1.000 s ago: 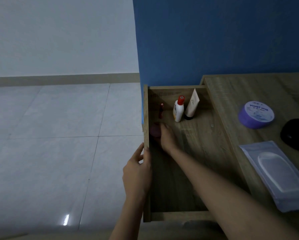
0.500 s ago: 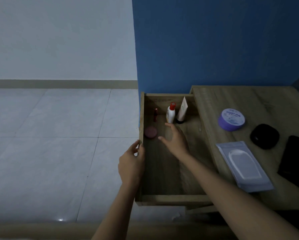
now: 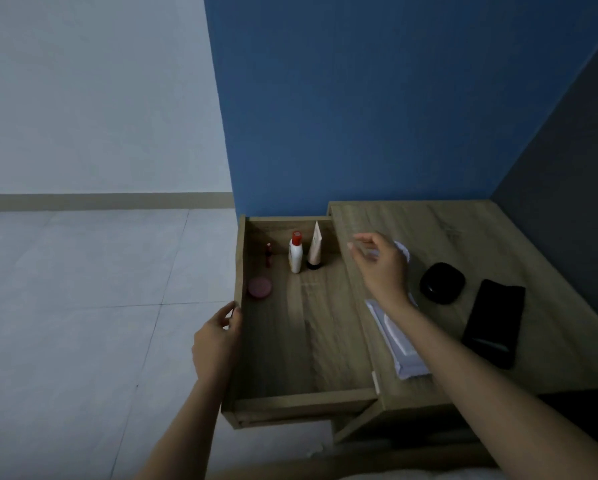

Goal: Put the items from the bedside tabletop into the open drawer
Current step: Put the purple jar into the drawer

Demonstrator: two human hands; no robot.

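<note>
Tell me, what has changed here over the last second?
The right hand let go of the pink compact in the drawer and moved right, over the purple jar on the tabletop. The left hand still holds the drawer's left wall; the other items stayed put.

We saw a blue wall [image 3: 377, 98] filling the upper middle of the view. To its left stood a pale grey-white wall [image 3: 93, 91], which met it at a vertical corner. Along the foot of that pale wall, left of the blue wall's lower edge, ran a beige skirting strip [image 3: 100, 201]. Below and left of the blue wall spread a floor [image 3: 76, 306] of large pale tiles, crossed by thin dark grout lines. To the blue wall's right, a darker grey surface [image 3: 574, 150] met it along a slanting edge; we could not tell what it was.
</note>
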